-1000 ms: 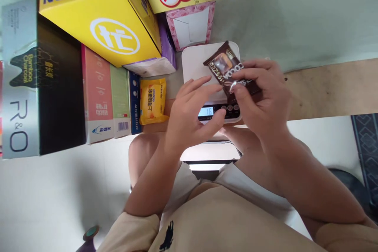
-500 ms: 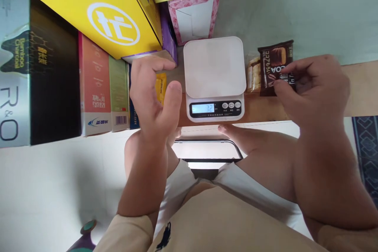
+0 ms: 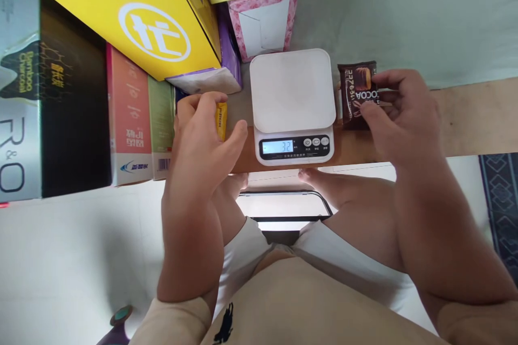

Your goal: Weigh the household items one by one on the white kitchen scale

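Note:
My right hand (image 3: pixel 404 113) pinches the right edge of a dark brown cocoa snack packet (image 3: pixel 358 94) between thumb and fingers. This packet is just right of a white kitchen scale (image 3: pixel 292 91), covering most of a clear-wrapped snack beneath it. The scale's plate carries nothing, and its lit display (image 3: pixel 277 146) seems to read 32. Left of the scale, my left hand (image 3: pixel 206 137) hovers with thumb and index finger apart. A small yellow packet (image 3: pixel 220 121) lies by that hand, partly hidden behind its fingers; I cannot tell whether they touch it.
A large yellow box (image 3: pixel 149 27), a purple pack (image 3: pixel 230 54), and a pink-edged box (image 3: pixel 263 27) stand behind my left hand and the scale. Farther left are toothpaste-like boxes (image 3: pixel 129 118) and a black-silver box (image 3: pixel 73 102). The wooden board's front edge (image 3: pixel 465 124) runs above my legs.
My right hand has moved left with the cocoa packet, nearer the scale, over the clear-wrapped snack. My left hand has turned and dropped slightly towards the yellow packet. The display's digits differ.

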